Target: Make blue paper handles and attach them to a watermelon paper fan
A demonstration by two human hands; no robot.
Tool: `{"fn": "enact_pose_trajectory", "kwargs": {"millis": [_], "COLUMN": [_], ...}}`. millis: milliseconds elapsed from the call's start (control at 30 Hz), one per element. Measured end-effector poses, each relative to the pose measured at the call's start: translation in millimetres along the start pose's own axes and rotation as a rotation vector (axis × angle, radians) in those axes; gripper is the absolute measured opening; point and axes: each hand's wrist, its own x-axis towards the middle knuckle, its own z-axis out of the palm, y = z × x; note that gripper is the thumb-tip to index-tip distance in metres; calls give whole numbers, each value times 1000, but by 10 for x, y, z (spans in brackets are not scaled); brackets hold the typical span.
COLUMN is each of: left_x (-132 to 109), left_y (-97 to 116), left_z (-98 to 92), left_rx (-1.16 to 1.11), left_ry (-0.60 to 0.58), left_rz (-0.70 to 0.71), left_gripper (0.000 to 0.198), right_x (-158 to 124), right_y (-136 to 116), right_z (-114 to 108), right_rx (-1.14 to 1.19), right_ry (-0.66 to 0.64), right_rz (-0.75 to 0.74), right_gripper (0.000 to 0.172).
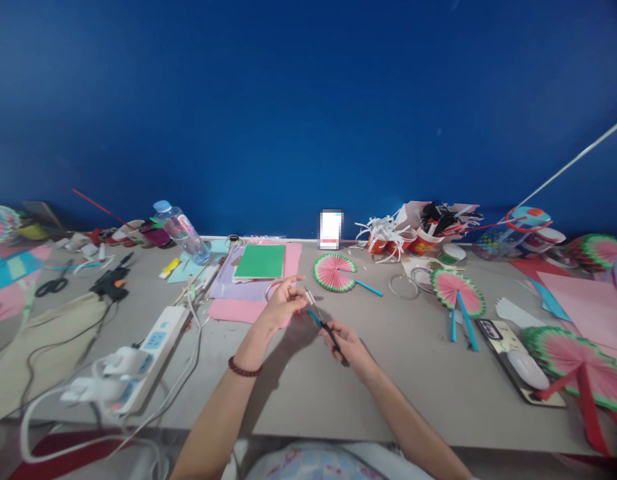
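Note:
Above the middle of the table, my right hand (349, 345) is closed around dark-handled scissors (331, 333), their blades pointing up and left toward my other hand. My left hand (287, 304), a beaded bracelet on its wrist, pinches a small white strip (309, 295) near the blade tips. A short blue piece (314, 317) shows beside the blades; whether it belongs to the strip I cannot tell. Just beyond my hands lies a pink and green folded paper fan (334, 273) with a blue stick. Pink paper (233, 311) lies beyond my left hand.
At left are a power strip (155, 353) with cables, a glue gun (111, 280) and a tilted bottle (182, 230). A green pad (259, 261) lies on paper. More fans (458, 291), a phone (513, 360) bearing a mouse, and filled cups (428, 240) occupy the right.

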Motion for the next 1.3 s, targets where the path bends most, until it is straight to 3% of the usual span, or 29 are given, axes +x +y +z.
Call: {"fn": "enact_pose_trajectory", "kwargs": {"millis": [1300], "left_x": [-8], "left_y": [39], "left_z": [13], "left_rx": [-63], "left_ry": [-14], "left_rz": [26], "left_gripper": [57], "right_x": [26], "right_y": [6], "right_z": [16], "right_rx": [-1], "right_ry": [35], "right_rz": [1], "right_gripper": [47]}}
